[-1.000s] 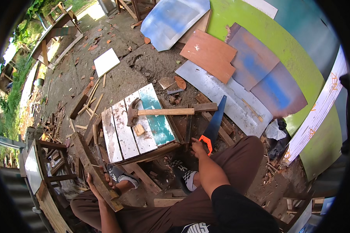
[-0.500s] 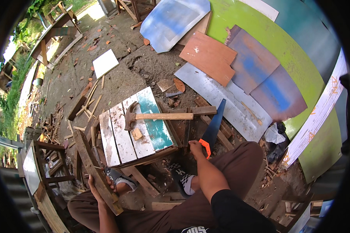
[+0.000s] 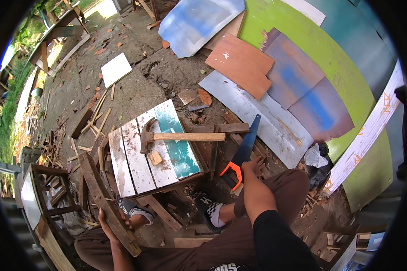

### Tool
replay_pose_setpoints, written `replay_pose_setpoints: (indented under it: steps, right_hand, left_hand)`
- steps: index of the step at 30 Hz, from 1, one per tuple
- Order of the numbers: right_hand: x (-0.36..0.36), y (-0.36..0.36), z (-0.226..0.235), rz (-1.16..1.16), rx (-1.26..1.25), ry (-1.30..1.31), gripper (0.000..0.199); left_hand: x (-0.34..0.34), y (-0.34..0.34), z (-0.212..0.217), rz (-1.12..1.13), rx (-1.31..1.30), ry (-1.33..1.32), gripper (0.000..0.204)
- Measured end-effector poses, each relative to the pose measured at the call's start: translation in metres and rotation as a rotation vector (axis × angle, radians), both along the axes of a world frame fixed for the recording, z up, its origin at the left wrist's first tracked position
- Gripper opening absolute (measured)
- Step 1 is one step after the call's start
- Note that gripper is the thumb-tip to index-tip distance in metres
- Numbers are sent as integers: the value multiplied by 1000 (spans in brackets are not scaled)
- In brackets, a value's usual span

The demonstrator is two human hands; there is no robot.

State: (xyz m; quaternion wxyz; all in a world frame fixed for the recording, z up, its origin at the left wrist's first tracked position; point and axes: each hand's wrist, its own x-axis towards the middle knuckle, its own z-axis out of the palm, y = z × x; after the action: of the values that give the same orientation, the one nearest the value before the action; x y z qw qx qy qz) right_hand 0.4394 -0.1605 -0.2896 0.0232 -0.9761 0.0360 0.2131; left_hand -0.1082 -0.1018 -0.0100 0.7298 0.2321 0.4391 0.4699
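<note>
1 brown wooden beam [image 3: 105,198], left hand [image 3: 106,229] curled round it; 1 orange-handled, blue-bladed saw [image 3: 246,147]; 1 wooden-handled hammer [image 3: 185,136]; right hand [image 3: 253,166]: openness, hold unclear.

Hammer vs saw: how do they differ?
Handle: the hammer has a straight, pale wooden one; the saw has an orange-and-black loop.
Working end: the hammer has a compact brown claw head, the saw a long, tapering blue blade.
Place: the hammer lies across the slatted box top; the saw is off it, to the right.
Shared: both are hand tools.
</note>
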Motion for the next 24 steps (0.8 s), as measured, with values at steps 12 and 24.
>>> replay_pose_setpoints:
  steps: [12,24]
  right_hand:
    - [-21,-26,-16,1,149,216,83]
    - [8,-35,-133,-37,313,562,48]
  left_hand:
    - [10,0,8,24,-75,-22,83]
    - [14,-1,22,37,-34,-95,81]
